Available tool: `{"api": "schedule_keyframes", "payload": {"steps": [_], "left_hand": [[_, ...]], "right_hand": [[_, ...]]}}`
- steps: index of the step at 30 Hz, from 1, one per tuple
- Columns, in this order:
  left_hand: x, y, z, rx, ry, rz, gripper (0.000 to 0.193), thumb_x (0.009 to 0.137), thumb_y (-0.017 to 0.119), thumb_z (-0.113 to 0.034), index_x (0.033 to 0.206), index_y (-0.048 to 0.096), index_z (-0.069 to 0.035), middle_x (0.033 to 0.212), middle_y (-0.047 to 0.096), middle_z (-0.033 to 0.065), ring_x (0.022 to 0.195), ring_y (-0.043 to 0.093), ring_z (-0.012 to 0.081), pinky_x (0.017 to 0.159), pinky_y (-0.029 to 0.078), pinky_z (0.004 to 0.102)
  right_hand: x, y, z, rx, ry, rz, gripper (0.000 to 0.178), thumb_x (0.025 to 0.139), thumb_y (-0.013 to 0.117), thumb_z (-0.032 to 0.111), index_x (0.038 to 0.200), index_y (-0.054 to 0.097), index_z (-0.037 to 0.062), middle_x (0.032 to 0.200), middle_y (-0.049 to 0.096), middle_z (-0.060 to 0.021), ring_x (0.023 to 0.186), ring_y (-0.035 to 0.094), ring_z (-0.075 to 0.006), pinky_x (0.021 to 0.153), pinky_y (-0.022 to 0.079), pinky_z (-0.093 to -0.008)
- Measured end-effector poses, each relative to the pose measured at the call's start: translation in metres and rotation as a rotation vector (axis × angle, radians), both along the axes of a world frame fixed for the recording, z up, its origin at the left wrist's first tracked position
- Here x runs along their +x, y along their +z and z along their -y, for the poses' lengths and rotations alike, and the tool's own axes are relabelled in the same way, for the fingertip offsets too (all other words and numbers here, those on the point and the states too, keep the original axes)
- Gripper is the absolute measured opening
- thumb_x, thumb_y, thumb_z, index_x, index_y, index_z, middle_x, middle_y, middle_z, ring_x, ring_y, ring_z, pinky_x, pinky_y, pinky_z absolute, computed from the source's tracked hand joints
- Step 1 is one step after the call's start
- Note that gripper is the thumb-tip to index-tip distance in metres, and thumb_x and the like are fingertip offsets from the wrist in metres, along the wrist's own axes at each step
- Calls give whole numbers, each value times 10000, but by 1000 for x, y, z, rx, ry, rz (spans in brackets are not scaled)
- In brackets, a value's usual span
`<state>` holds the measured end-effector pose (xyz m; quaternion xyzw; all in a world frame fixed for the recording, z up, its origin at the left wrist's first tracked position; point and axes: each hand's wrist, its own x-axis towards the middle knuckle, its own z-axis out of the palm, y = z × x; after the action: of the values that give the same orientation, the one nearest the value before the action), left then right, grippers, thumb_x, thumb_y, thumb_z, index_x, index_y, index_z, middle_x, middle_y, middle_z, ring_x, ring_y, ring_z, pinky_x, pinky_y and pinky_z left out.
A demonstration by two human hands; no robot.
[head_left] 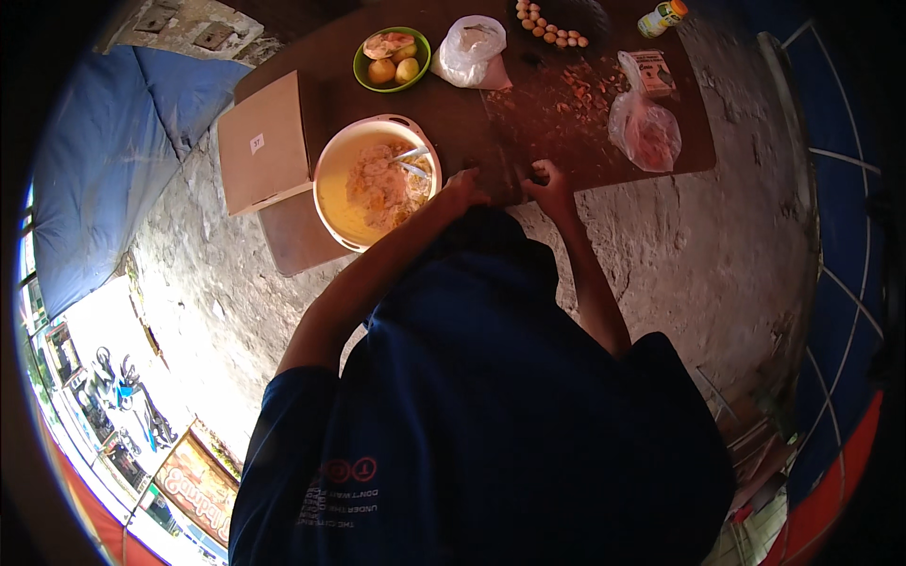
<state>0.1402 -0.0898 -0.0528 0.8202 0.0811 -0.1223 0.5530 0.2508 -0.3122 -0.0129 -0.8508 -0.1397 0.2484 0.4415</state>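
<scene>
My left hand [464, 188] is at the table's near edge, just right of a large white basin [341, 208]. Its fingers are curled together, with a pale bit at the tips too small to name. To its right, over the same edge, my right hand [551, 186] is closed, thumb and finger bent together around something small that I cannot make out. The basin holds a pale, crumbly mixture [379, 184]. Two metal utensils [413, 160] that look like spoons rest in it, their full shape hidden.
A cardboard box [264, 141] stands left of the basin. Behind are a green bowl [425, 58] with round yellowish pieces, a white plastic bag [470, 52] and several small brown balls [562, 40]. Reddish bits [590, 87], a clear bag [645, 132], a small carton [653, 73] and a bottle [662, 19] lie right.
</scene>
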Motion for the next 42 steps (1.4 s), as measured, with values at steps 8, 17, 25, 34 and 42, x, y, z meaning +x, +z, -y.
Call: {"api": "schedule_keyframes", "payload": {"steps": [8, 17, 25, 34, 42], "left_hand": [[18, -17, 4, 551, -127, -115, 636, 744, 747, -365, 1193, 574, 51, 985, 686, 266, 932, 664, 462, 877, 541, 480], [29, 2, 14, 325, 464, -309, 481, 924, 628, -339, 1207, 451, 8, 1080, 622, 335, 1066, 605, 474, 899, 481, 548], [32, 35, 16, 287, 468, -254, 390, 864, 643, -227, 1200, 561, -48, 1138, 645, 266, 1126, 592, 446, 949, 472, 510], [32, 18, 17, 221, 657, -228, 338, 787, 674, -158, 1104, 626, -51, 1133, 643, 236, 1106, 600, 420, 951, 477, 484], [31, 4, 18, 225, 706, -190, 339, 759, 709, -161, 1060, 647, -20, 1079, 666, 215, 1051, 633, 381, 918, 494, 449]], "right_hand": [[-37, 17, -1, 93, -30, -264, 474, 895, 712, 312, 1255, 649, 11, 1132, 705, -186, 1062, 664, -232, 902, 506, -359], [-27, 29, 3, 137, 24, -365, 472, 931, 683, 398, 1233, 665, 36, 824, 682, -40, 682, 613, -75, 552, 456, -245], [-15, 29, -3, 130, 108, -330, 469, 923, 695, 392, 1212, 684, 23, 878, 705, -67, 742, 625, -102, 651, 493, -273], [-9, 22, -3, 141, 177, -336, 456, 937, 683, 394, 1215, 685, 33, 856, 690, -32, 708, 616, -86, 597, 475, -243], [-9, 19, -2, 100, 194, -306, 451, 943, 680, 367, 1227, 681, 17, 920, 718, -77, 782, 654, -119, 687, 512, -267]]}}
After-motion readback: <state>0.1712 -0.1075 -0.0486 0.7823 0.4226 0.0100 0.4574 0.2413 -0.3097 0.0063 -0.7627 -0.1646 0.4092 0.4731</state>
